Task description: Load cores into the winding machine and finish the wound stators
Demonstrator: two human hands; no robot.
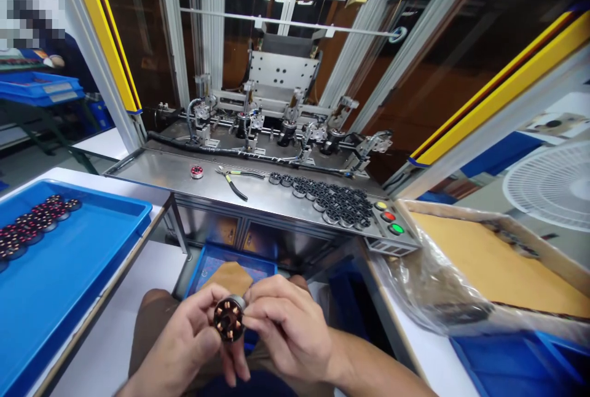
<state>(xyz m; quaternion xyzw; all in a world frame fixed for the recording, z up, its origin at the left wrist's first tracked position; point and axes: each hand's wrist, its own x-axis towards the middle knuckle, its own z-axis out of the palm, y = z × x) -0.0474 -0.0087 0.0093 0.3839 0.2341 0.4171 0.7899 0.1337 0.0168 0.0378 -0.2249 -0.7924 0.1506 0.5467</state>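
Observation:
In front of my lap, my left hand (193, 329) is closed around a round motor stator (228, 318), its face with copper-wound teeth turned up toward me. The thumb and forefinger of my right hand (288, 323) are pinched against the stator's right rim; whether a wire end lies between them is too small to tell. Beyond my hands, on the metal bench, lie side cutters (235, 182) with their green-and-black handles spread. One red-topped wound stator (196, 172) stands left of the cutters. To their right is a cluster of black stators (338, 197) without visible copper.
Behind the bench edge stands a winding machine (286, 120) with several stations. A blue tray (92, 219) at left carries rows of wound stators (32, 228). Push buttons (388, 217) sit at the bench's right end, beside a plastic-lined box (488, 262). A blue bin (198, 271) stands below.

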